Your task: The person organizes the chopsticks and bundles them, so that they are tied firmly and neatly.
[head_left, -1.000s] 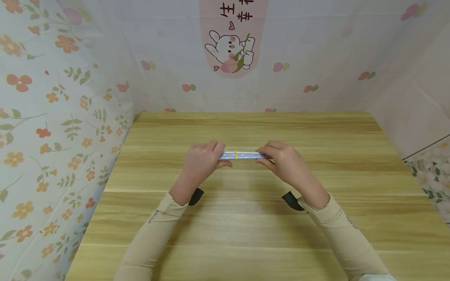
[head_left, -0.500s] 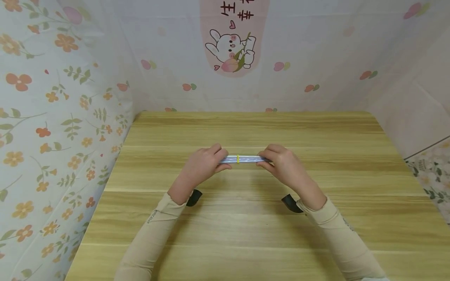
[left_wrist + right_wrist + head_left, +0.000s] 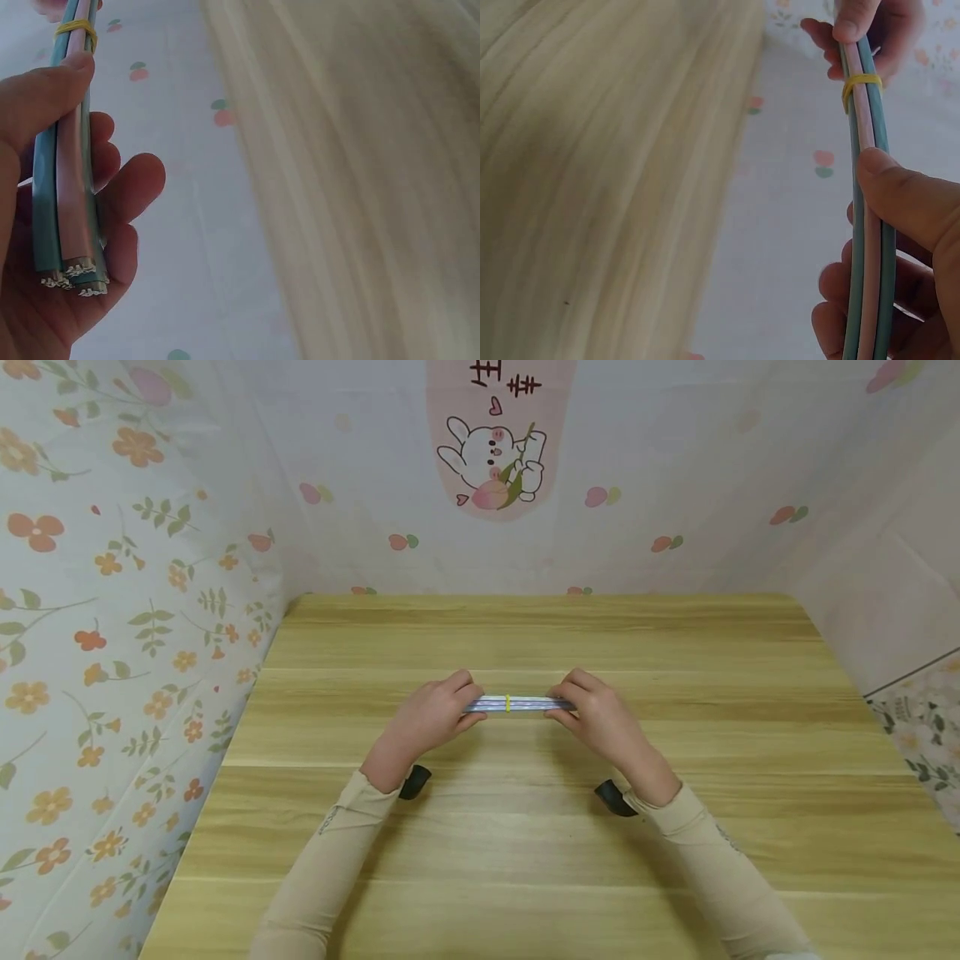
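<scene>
A bundle of long, slim pink and teal sticks (image 3: 527, 703) is held level above the table, stretched between both hands. A yellow rubber band (image 3: 507, 703) wraps it near the middle. My left hand (image 3: 427, 714) grips one end; in the left wrist view its thumb (image 3: 56, 94) presses along the sticks, with fingers curled behind. Jagged silvery tips (image 3: 79, 274) show at that end. My right hand (image 3: 600, 714) holds the other end, its thumb (image 3: 889, 176) across the pink stick and fingers behind. The far end is cut off in the right wrist view.
A wood-grain table (image 3: 517, 843) spreads beneath both arms. Behind it hangs a pale cloth (image 3: 352, 468) printed with a rabbit and fruit, and a floral cloth (image 3: 157, 635) lines the left side. A dark piece (image 3: 615, 797) sticks out at each wrist.
Both hands have shifted a little nearer to the body with the bundle still between them. The head view has tilted slightly.
</scene>
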### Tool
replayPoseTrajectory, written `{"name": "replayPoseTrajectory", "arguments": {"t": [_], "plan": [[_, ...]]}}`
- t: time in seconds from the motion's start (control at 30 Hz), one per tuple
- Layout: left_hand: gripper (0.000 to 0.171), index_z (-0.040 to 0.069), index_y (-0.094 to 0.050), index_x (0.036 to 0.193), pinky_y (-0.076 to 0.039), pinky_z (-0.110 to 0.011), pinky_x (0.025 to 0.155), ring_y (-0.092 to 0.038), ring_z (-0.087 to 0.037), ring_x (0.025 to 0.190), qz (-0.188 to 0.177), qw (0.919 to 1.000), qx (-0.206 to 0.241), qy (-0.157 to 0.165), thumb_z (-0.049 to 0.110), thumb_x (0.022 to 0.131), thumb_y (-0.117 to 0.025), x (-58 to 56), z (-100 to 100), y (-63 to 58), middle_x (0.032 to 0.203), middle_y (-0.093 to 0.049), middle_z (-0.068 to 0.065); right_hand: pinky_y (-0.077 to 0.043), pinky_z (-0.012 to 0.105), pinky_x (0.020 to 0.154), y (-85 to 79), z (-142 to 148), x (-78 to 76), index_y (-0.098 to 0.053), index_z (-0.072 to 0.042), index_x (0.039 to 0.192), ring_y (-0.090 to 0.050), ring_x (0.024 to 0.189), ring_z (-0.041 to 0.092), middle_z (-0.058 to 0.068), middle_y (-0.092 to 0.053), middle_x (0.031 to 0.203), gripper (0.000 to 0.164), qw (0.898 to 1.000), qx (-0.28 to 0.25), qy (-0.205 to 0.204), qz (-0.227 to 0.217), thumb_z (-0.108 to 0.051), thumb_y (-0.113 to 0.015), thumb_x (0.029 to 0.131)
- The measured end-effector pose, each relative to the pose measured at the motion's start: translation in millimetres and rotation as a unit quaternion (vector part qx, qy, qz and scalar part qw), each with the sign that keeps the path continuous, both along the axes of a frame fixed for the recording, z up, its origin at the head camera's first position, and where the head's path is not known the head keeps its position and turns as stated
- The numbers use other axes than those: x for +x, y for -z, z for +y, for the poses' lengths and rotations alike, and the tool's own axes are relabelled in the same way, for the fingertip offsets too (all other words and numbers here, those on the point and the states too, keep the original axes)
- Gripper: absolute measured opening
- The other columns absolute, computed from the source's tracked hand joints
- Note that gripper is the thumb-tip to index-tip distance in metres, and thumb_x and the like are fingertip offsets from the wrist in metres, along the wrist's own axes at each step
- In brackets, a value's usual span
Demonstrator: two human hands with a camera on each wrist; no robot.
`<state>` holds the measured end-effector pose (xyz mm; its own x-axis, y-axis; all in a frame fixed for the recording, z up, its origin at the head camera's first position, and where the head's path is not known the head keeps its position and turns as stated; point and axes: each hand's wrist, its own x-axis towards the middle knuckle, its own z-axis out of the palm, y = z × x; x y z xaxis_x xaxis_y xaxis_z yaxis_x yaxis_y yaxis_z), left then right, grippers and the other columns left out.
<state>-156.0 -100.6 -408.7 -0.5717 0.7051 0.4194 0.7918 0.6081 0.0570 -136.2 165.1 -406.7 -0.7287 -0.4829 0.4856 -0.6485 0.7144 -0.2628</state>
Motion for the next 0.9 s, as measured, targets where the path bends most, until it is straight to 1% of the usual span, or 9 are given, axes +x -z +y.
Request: {"name": "replayPoseTrajectory", "arguments": {"t": [0.2, 0.33, 0.57, 0.63, 0.73, 0.9], "plan": [[0.023, 0.008, -0.068, 0.087, -0.044, -0.024, 0.054, -0.046, -0.01, 0.057, 0.006, 0.9999, -0.01, -0.003, 0.029, 0.083, -0.075, -3.3, 0.5, 11.3, 0.077, -0.053, -0.002, -0.049, 0.031, 0.067, 13.2, 0.4, -3.2, -0.071, -0.001, 0.089, -0.055, 0.078, 0.021, 0.008, -0.061, 0.085, 0.024, 1.0, 0.008, -0.004, 0.003, -0.015, -0.082, 0.073], [0.023, 0.01, -0.07, 0.087, -0.043, -0.026, 0.056, -0.045, -0.012, 0.061, 0.01, 0.9997, -0.017, -0.012, 0.031, 0.08, -0.077, -5.2, 2.2, 18.1, 0.076, -0.052, -0.001, -0.047, 0.034, 0.069, 20.4, 0.4, -5.2, -0.07, -0.002, 0.088, -0.054, 0.079, 0.022, 0.007, -0.061, 0.085, 0.023, 1.0, 0.009, -0.007, 0.003, -0.015, -0.082, 0.073], [0.023, 0.014, -0.071, 0.087, -0.044, -0.028, 0.058, -0.048, -0.015, 0.07, -0.003, 0.9979, -0.044, -0.049, 0.035, 0.08, -0.077, -6.4, 5.3, 24.9, 0.08, -0.053, 0.0, -0.044, 0.037, 0.068, 29.6, -0.2, -6.5, -0.071, -0.004, 0.087, -0.053, 0.076, 0.022, 0.006, -0.063, 0.085, 0.021, 1.0, 0.027, 0.004, -0.006, -0.016, -0.082, 0.074], [0.022, 0.015, -0.072, 0.087, -0.044, -0.028, 0.058, -0.048, -0.015, 0.07, -0.007, 0.9972, -0.051, -0.054, 0.035, 0.079, -0.077, -6.8, 5.9, 26.7, 0.08, -0.053, 0.0, -0.044, 0.037, 0.068, 32.4, -0.4, -6.7, -0.071, -0.004, 0.088, -0.054, 0.076, 0.022, 0.006, -0.064, 0.085, 0.02, 0.999, 0.033, 0.005, -0.012, -0.017, -0.081, 0.075], [0.021, 0.015, -0.072, 0.087, -0.043, -0.028, 0.059, -0.048, -0.015, 0.07, -0.01, 0.9965, -0.061, -0.056, 0.034, 0.079, -0.077, -7.6, 7.0, 29.9, 0.08, -0.053, 0.0, -0.045, 0.037, 0.068, 35.9, -0.4, -6.8, -0.072, -0.004, 0.088, -0.055, 0.075, 0.022, 0.007, -0.065, 0.085, 0.021, 0.999, 0.04, 0.007, -0.019, -0.017, -0.081, 0.075], [0.017, 0.013, -0.071, 0.084, -0.044, -0.028, 0.061, -0.047, -0.017, 0.07, -0.014, 0.9967, -0.063, -0.049, 0.029, 0.081, -0.075, -8.2, 8.6, 33.8, 0.079, -0.053, -0.001, -0.046, 0.036, 0.068, 41.1, 0.0, -7.6, -0.072, -0.005, 0.09, -0.056, 0.075, 0.021, 0.006, -0.065, 0.085, 0.023, 0.998, 0.047, 0.011, -0.031, -0.019, -0.081, 0.075]]}}
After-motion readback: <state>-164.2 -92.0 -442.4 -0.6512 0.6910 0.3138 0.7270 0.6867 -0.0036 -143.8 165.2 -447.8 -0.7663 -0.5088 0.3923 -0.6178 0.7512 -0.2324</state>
